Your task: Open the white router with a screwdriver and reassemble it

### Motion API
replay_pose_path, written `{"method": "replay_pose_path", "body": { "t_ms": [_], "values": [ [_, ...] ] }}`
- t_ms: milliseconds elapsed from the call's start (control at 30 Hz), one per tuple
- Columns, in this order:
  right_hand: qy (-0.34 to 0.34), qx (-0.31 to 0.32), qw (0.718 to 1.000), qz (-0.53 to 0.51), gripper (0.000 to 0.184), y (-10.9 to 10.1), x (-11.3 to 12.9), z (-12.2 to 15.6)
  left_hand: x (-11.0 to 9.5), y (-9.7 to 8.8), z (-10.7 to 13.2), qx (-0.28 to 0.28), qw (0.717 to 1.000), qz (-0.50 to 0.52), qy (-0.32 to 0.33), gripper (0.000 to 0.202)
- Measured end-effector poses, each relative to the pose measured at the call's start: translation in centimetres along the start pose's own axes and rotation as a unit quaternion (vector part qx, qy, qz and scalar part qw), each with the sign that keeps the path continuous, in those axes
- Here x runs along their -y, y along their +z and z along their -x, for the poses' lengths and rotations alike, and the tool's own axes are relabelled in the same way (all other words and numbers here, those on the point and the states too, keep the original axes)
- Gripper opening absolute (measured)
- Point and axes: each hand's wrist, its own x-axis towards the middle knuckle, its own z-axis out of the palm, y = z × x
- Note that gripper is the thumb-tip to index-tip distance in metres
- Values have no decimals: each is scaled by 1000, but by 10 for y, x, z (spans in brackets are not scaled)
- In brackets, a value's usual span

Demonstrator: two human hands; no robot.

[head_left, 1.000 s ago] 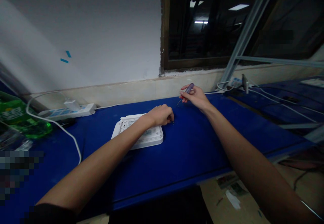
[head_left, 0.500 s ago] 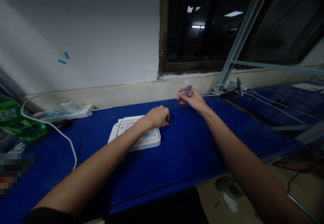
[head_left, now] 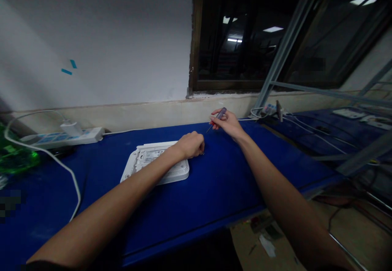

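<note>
The fingers of my right hand (head_left: pixel 227 123) pinch tight on a thin screwdriver with a purple handle (head_left: pixel 221 113), and its thin tip points down and to the left. The fingers of my left hand (head_left: pixel 191 145) curl down, and I cannot tell if they have hold of anything. Just beside those fingertips lies a tiny metal bit (head_left: pixel 202 153), too small for me to tell what it is. My left hand sits over the top right corner of a flat white plastic case with rows of small holes (head_left: pixel 176 174). The case lies in the middle of a long blue table (head_left: pixel 214 193). At the upper left of the table is a white power strip (head_left: pixel 61 137) with a white plug (head_left: pixel 72 128) in it. A white cable (head_left: pixel 53 156) curves down from there. A shiny green plastic thing (head_left: pixel 15 161) sits at the left edge. Up top on the right is a dark window (head_left: pixel 235 46).
</note>
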Motion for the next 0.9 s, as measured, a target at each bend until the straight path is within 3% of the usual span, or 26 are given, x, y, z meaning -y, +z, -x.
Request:
{"method": "replay_pose_path", "body": {
  "t_ms": [267,533,700,900],
  "values": [
    [0,-13,1000,16,54,-2,-2,0,-5,5,-17,-9,1000,-9,10,19],
    [0,-19,1000,19,54,-4,-2,0,-8,-7,-5,-22,999,-27,21,22],
    [0,-5,1000,4,50,0,5,3,5,-26,21,-46,998,-32,15,26],
    [-5,43,999,-7,41,14,17,9,26,-44,80,-69,997,-28,-23,38]
  ]
}}
